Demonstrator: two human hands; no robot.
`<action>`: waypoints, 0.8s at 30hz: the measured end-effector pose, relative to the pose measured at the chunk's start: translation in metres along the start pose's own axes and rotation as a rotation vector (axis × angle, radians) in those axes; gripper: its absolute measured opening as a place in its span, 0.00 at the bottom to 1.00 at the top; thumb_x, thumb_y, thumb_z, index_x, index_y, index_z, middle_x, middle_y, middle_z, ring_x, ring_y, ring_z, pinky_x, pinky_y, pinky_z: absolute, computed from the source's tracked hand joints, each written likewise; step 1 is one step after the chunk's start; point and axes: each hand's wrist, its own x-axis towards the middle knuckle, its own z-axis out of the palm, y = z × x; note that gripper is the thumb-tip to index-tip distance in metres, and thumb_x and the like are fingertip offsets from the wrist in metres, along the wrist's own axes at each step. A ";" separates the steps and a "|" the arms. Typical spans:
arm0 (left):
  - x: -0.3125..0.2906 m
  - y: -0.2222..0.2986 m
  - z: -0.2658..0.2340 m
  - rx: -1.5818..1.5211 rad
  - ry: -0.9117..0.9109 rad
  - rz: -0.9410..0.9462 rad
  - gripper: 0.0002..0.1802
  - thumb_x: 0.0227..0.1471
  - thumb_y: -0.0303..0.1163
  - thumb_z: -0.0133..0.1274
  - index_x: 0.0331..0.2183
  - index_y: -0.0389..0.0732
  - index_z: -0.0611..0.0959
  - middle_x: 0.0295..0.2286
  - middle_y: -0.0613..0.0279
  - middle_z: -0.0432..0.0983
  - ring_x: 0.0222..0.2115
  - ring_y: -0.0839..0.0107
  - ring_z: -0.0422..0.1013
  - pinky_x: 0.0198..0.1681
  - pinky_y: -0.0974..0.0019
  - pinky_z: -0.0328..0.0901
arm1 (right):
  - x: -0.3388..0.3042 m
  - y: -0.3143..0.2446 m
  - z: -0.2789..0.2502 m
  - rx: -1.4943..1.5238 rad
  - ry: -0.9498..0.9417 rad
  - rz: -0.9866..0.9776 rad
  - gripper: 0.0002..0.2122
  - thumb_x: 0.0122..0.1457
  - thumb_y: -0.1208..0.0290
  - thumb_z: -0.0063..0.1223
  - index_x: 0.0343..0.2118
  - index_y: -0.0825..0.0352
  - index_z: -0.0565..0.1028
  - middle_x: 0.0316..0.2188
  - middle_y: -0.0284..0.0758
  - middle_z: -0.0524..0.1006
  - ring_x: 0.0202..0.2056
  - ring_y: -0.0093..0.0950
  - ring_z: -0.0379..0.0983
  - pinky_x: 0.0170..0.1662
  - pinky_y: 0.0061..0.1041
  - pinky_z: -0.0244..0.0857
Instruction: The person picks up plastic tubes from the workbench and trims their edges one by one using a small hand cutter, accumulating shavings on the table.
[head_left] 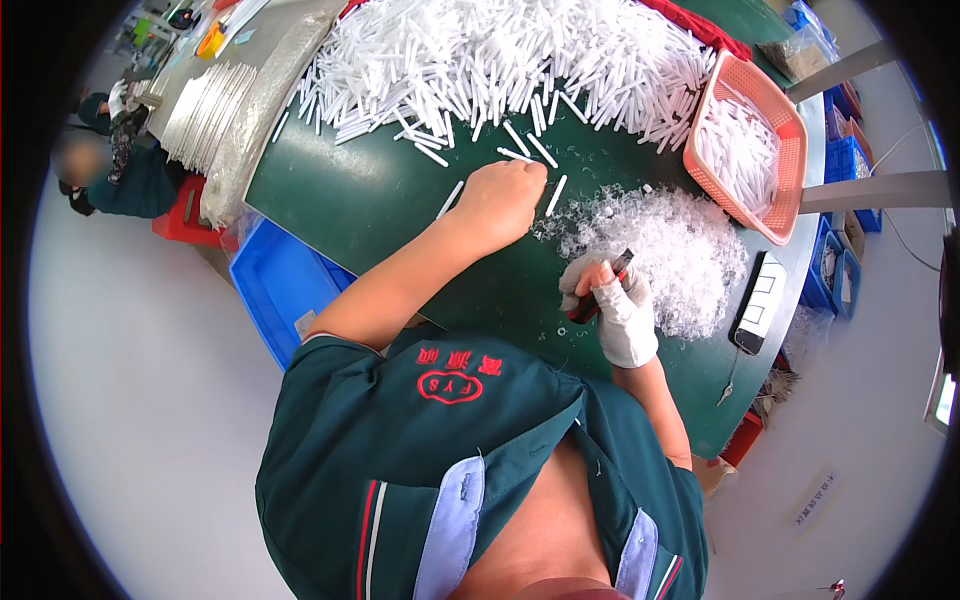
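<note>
My bare left hand (503, 203) is over the table among loose white plastic sticks. Its fingers are curled closed, and one white stick (516, 155) lies right at its knuckles. Whatever the fingertips hold, if anything, is hidden under the hand. My right hand (625, 315) wears a whitish glove with bare fingertips showing. It is shut around a small red-and-black hand tool (584, 308), whose exact kind I cannot make out. Just beyond it spreads a heap of clear curled plastic trimmings (665, 255).
A large pile of white sticks (500, 60) covers the far side of the green table (330, 185). A pink basket (795, 170) of sticks stands at the right, near a black-and-white device (762, 300). A blue bin (275, 285) is at the left. Another person (135, 180) works far left.
</note>
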 end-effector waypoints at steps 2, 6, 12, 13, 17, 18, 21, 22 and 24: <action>0.000 -0.004 -0.012 -0.456 -0.040 -0.267 0.14 0.38 0.21 0.52 0.33 0.34 0.77 0.25 0.53 0.75 0.26 0.61 0.74 0.31 0.64 0.69 | 0.003 -0.003 0.002 -0.067 -0.040 0.062 0.19 0.61 0.55 0.47 0.21 0.67 0.68 0.26 0.38 0.74 0.24 0.25 0.70 0.29 0.23 0.64; -0.008 -0.012 -0.018 -1.413 -0.007 -0.490 0.16 0.47 0.23 0.54 0.41 0.36 0.75 0.28 0.64 0.73 0.26 0.76 0.72 0.27 0.74 0.66 | 0.007 0.001 0.005 -0.143 -0.341 0.251 0.21 0.60 0.51 0.47 0.21 0.67 0.70 0.28 0.36 0.76 0.23 0.21 0.68 0.27 0.19 0.62; -0.019 -0.012 -0.034 -1.575 -0.025 -0.399 0.17 0.49 0.23 0.53 0.44 0.37 0.74 0.31 0.65 0.73 0.30 0.74 0.75 0.28 0.74 0.67 | 0.008 0.008 0.010 -0.217 -0.360 0.209 0.21 0.60 0.50 0.47 0.37 0.68 0.77 0.28 0.31 0.74 0.26 0.16 0.65 0.28 0.15 0.60; -0.020 -0.010 -0.037 -1.604 -0.019 -0.372 0.17 0.50 0.23 0.53 0.44 0.37 0.75 0.32 0.65 0.73 0.30 0.74 0.74 0.28 0.74 0.67 | 0.008 0.002 0.008 -0.204 -0.277 0.149 0.18 0.61 0.56 0.49 0.34 0.70 0.77 0.28 0.29 0.74 0.29 0.18 0.66 0.34 0.18 0.63; -0.020 -0.004 -0.040 -1.664 -0.025 -0.312 0.17 0.50 0.23 0.54 0.44 0.38 0.75 0.32 0.65 0.74 0.31 0.75 0.74 0.30 0.74 0.68 | -0.008 -0.008 -0.011 -0.085 -0.256 -0.010 0.18 0.57 0.56 0.53 0.33 0.70 0.77 0.29 0.33 0.76 0.26 0.18 0.64 0.30 0.18 0.58; -0.019 -0.004 -0.040 -1.670 -0.031 -0.309 0.17 0.50 0.23 0.54 0.44 0.38 0.75 0.32 0.65 0.74 0.31 0.75 0.74 0.30 0.74 0.68 | -0.013 -0.013 -0.014 -0.144 -0.340 0.035 0.17 0.58 0.56 0.52 0.30 0.71 0.77 0.28 0.33 0.76 0.26 0.20 0.66 0.31 0.19 0.60; -0.015 0.000 -0.041 -1.686 -0.039 -0.274 0.17 0.49 0.21 0.54 0.44 0.38 0.76 0.32 0.62 0.75 0.30 0.73 0.74 0.30 0.73 0.68 | -0.021 0.000 -0.028 -0.157 -0.463 0.331 0.19 0.56 0.53 0.53 0.25 0.69 0.76 0.27 0.34 0.77 0.28 0.20 0.68 0.32 0.18 0.59; -0.013 0.001 -0.040 -1.693 -0.049 -0.275 0.17 0.49 0.21 0.54 0.43 0.38 0.76 0.31 0.62 0.75 0.30 0.74 0.74 0.31 0.73 0.67 | -0.023 0.003 -0.029 -0.157 -0.402 0.326 0.19 0.57 0.53 0.53 0.28 0.69 0.77 0.26 0.32 0.76 0.29 0.20 0.67 0.32 0.18 0.59; -0.012 0.005 -0.037 -1.705 -0.067 -0.275 0.17 0.48 0.20 0.55 0.43 0.37 0.76 0.31 0.63 0.75 0.30 0.75 0.73 0.31 0.74 0.67 | -0.023 0.001 -0.031 -0.263 -0.285 0.244 0.20 0.57 0.52 0.53 0.28 0.69 0.77 0.26 0.31 0.75 0.29 0.19 0.67 0.32 0.18 0.59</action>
